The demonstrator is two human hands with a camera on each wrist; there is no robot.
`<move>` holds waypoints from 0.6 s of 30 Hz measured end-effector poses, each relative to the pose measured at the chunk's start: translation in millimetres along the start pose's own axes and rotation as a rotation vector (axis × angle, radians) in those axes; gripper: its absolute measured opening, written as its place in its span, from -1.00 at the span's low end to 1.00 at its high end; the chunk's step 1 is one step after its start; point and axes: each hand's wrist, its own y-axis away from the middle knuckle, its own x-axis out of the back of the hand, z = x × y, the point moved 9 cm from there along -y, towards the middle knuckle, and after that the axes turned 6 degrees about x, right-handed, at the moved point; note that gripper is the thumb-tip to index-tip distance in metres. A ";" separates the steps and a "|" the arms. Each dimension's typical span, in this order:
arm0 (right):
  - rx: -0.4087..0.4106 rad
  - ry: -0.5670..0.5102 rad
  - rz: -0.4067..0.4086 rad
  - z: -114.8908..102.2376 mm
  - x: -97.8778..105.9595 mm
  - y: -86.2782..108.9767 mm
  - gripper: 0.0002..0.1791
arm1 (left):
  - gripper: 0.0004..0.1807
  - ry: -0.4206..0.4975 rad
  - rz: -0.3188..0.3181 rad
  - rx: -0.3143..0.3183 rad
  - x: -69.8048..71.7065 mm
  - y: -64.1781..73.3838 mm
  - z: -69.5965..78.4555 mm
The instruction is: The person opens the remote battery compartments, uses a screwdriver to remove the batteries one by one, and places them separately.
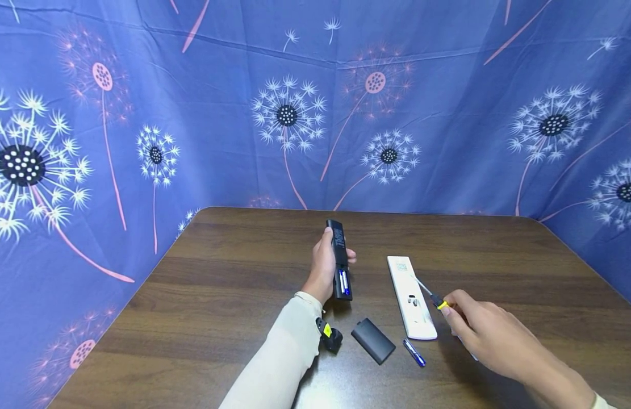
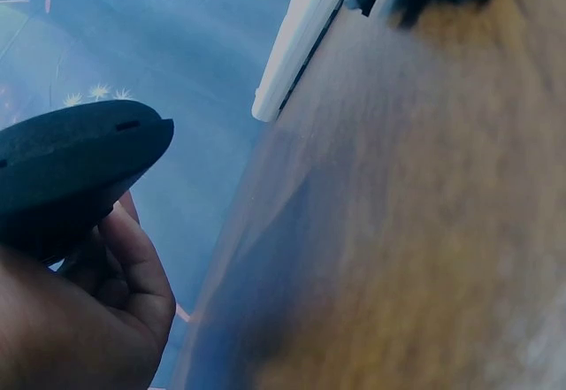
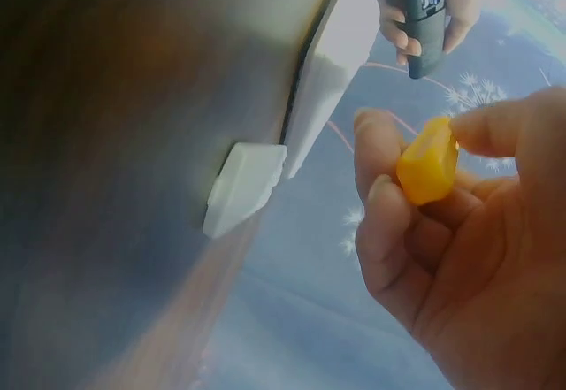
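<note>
My left hand [image 1: 324, 262] grips a black remote control [image 1: 338, 244] above the table, its back turned up. In the remote's uncovered battery bay, a blue and silver battery [image 1: 344, 282] shows. My right hand [image 1: 491, 332] pinches a screwdriver with a black and yellow handle [image 3: 429, 164] between thumb and fingers. Its thin shaft [image 1: 423, 286] points at a white remote control [image 1: 404, 284] lying on the table. Whether the tip touches it, I cannot tell. A small white cover [image 3: 246, 187] lies beside the white remote, mostly behind my right hand in the head view.
Nearer the front of the wooden table [image 1: 218, 295] lie a black battery cover [image 1: 373, 341] and a loose blue and silver battery [image 1: 414, 353]. A black wrist camera [image 1: 330, 336] sits on my left wrist. Behind the table hangs a blue dandelion-print cloth [image 1: 218, 113].
</note>
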 end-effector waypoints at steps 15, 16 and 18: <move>0.079 -0.009 -0.003 -15.6 -9.7 -6.8 -0.97 | -0.39 0.012 0.014 -0.013 1.1 -2.2 -0.3; 0.086 -0.010 0.003 -16.4 -9.9 -7.2 -0.99 | -0.39 0.014 0.013 -0.011 1.1 -2.6 -0.4; 0.101 -0.006 0.022 -18.7 -9.8 -8.4 -0.96 | -0.39 0.017 0.011 -0.009 1.5 -3.0 -0.6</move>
